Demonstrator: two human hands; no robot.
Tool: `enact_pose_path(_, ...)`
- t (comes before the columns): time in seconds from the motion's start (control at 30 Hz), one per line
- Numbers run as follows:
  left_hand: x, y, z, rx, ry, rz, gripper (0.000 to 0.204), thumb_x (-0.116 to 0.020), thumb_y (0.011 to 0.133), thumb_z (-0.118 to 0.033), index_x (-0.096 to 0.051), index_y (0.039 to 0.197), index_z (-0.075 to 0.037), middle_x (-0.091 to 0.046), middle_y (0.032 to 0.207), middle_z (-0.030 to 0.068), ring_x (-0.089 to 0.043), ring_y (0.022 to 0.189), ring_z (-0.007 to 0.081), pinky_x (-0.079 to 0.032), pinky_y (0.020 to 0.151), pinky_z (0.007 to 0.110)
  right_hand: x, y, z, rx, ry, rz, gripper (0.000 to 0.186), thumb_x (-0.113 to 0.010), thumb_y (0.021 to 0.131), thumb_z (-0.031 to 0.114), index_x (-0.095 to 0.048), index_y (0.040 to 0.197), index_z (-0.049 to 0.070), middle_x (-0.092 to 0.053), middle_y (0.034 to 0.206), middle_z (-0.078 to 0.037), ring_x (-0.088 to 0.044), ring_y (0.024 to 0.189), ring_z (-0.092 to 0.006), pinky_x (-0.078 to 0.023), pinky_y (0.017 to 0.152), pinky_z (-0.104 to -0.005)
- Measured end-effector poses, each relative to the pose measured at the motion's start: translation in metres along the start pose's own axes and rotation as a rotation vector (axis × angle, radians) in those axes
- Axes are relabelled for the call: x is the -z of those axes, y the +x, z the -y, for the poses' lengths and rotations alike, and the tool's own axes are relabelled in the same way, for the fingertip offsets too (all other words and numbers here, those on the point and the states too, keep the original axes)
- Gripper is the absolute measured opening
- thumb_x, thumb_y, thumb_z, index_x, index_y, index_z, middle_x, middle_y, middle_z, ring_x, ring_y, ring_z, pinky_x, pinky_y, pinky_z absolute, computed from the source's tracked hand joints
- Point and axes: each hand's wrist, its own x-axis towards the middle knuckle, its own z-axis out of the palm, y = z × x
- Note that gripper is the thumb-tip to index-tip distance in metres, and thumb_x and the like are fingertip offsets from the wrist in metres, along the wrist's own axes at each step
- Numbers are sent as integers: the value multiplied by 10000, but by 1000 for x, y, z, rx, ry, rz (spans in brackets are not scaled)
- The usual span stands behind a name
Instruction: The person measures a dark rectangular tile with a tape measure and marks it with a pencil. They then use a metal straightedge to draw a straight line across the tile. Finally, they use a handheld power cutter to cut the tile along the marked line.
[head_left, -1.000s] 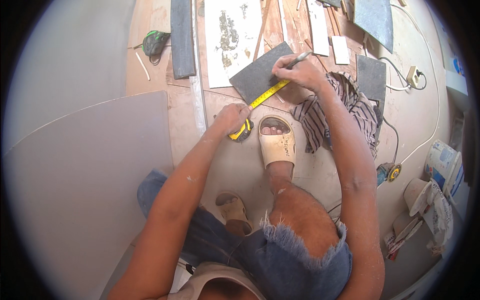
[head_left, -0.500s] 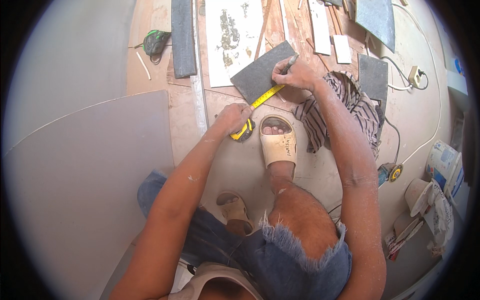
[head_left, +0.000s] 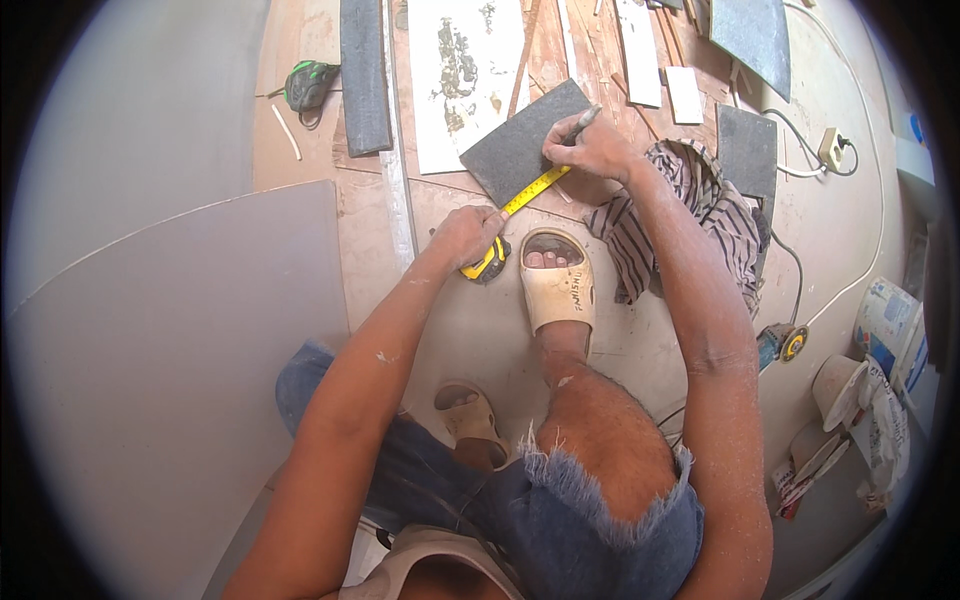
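Note:
My left hand (head_left: 468, 236) is closed round a yellow and black tape measure (head_left: 487, 264). Its yellow blade (head_left: 535, 192) runs out along the near edge of a dark grey tile piece (head_left: 520, 140) lying on the floor. Over the right end of that tile, my right hand (head_left: 595, 148) is closed on a pencil-like marker (head_left: 586, 120), its upper end sticking out above the fingers. The blade's far end reaches to just under the right hand. The marker's tip is hidden by the fingers.
A striped cloth (head_left: 690, 215) lies beside my right forearm. Tile strips and white boards (head_left: 465, 80) spread across the far floor. A green and black tape measure (head_left: 308, 87) sits far left. At right are an angle grinder (head_left: 785, 345), a power socket (head_left: 832, 150) and buckets (head_left: 885, 325).

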Motion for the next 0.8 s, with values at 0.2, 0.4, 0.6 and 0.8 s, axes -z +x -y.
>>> enact_pose_path(0.2,1,0,0,-18,29,4,481,-498,979,-472,-742,1031,-62,-719,937,232,-693,903,391,-529,846,464,0,0,0,12,9,-9,198,-677,807,230,-736,842,44,-709,754,-48,-637,714,-136,-511,704,-301)
enact_pose_path(0.4,0,0,0,11,-14,1,508,-493,984,-486,-741,1024,-45,-717,937,237,-693,903,381,-526,846,455,-1,1,-2,1,50,-12,200,-665,782,241,-746,819,62,-722,749,-69,-661,711,-167,-525,706,-311)
enact_pose_path(0.6,-1,3,6,-56,-9,-20,554,-511,976,-497,-717,968,18,-700,803,190,-666,746,268,-518,744,401,2,-5,5,-18,169,-95,208,-680,822,261,-748,867,70,-727,790,-52,-651,745,-134,-511,721,-290)
enact_pose_path(0.8,-5,8,13,-84,-3,-32,561,-506,983,-500,-715,959,21,-693,771,172,-655,713,246,-517,726,394,14,-37,-13,49,546,-420,216,-631,954,257,-692,894,59,-631,776,-17,-568,735,-127,-434,702,-283)
